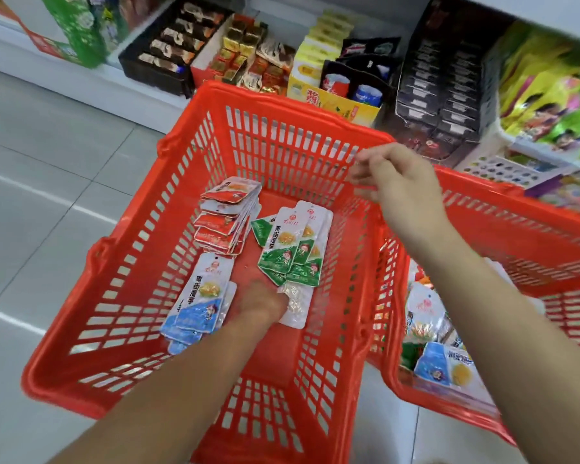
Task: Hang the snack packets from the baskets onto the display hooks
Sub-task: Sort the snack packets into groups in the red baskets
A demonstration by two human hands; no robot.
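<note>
A red plastic basket (282,128) stands on the floor below me. On its bottom lie a stack of red snack packets (226,217), a fan of green packets (292,249) and several blue packets (200,303). My left hand (260,301) reaches down to the basket floor and its fingers touch a clear silvery packet (297,304); the grip is hidden under the hand. My right hand (394,182) hovers above the basket's right rim with loosely curled fingers and nothing in it. A second red basket (523,212) to the right holds more packets (444,363).
A low white shelf runs across the top with boxed snacks: a black tray (171,45), a yellow carton (332,98), black boxes (439,92) and colourful bags (549,92). A white crate (506,169) stands behind the right basket. Grey floor tiles (47,182) spread to the left.
</note>
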